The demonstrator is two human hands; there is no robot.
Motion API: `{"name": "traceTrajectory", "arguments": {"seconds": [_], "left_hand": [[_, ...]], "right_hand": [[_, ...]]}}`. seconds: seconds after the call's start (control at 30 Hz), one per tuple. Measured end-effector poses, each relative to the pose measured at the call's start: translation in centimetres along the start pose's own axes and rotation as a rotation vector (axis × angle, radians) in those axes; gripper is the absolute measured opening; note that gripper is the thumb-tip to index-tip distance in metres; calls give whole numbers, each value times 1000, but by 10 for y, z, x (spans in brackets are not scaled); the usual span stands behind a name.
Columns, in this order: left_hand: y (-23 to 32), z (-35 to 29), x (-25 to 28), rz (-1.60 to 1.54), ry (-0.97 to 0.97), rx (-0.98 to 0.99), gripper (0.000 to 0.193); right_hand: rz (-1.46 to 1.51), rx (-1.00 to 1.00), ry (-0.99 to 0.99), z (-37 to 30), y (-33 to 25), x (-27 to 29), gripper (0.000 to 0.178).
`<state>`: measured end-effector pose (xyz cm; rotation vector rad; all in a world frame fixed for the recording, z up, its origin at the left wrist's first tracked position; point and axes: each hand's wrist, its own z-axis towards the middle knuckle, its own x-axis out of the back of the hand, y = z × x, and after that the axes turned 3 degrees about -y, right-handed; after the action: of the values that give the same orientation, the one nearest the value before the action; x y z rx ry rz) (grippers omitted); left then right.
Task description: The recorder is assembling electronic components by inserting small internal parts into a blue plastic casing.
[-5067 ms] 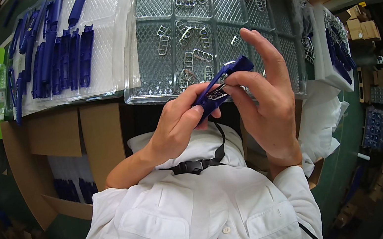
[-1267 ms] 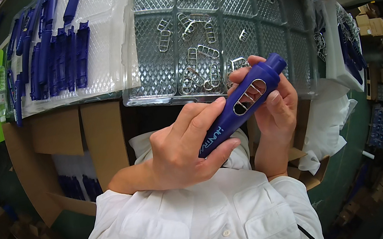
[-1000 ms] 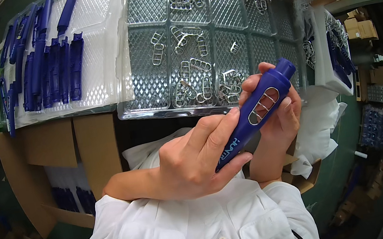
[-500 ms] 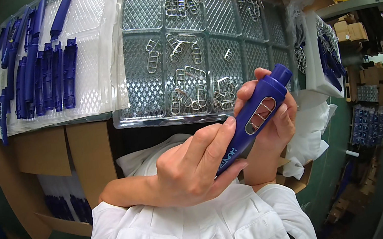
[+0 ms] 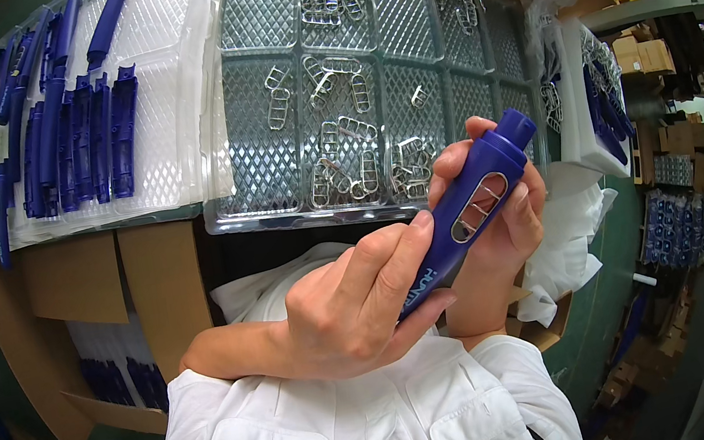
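A dark blue plastic tubular housing is held slantwise in front of my chest, its narrower capped end up and to the right. An oval window in its side is rimmed by a chrome frame with crossbars. My left hand closes round the lower end, fingertips pressed along the side. Behind the upper part, my right hand grips it with fingers curled round; the palm is partly hidden. Just beyond both hands lies a clear compartment tray with loose chrome frames in several of its compartments.
Blue half-shells lie in rows on a white textured tray at the left. An open cardboard box with blue parts stands below it. At the right are a white foam box of blue parts and white plastic bags.
Both hands keep their hold on the blue housing, which has barely turned. The trays appear shifted very slightly to the left in view.
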<state>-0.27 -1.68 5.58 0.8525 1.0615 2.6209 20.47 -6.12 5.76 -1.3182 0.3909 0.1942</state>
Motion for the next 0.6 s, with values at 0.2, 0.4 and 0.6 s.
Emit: {"name": "traceTrajectory", "arguments": {"seconds": [0.2, 0.4, 0.6], "left_hand": [[0, 0, 0, -5, -2, -3, 74], [0, -2, -2, 0, -5, 0, 75], [-1, -1, -3, 7, -5, 4, 74]], "right_hand": [[46, -12, 14, -1, 2, 1, 76], [82, -23, -15, 0, 5, 4, 76], [102, -13, -23, 1, 5, 4, 75]]}}
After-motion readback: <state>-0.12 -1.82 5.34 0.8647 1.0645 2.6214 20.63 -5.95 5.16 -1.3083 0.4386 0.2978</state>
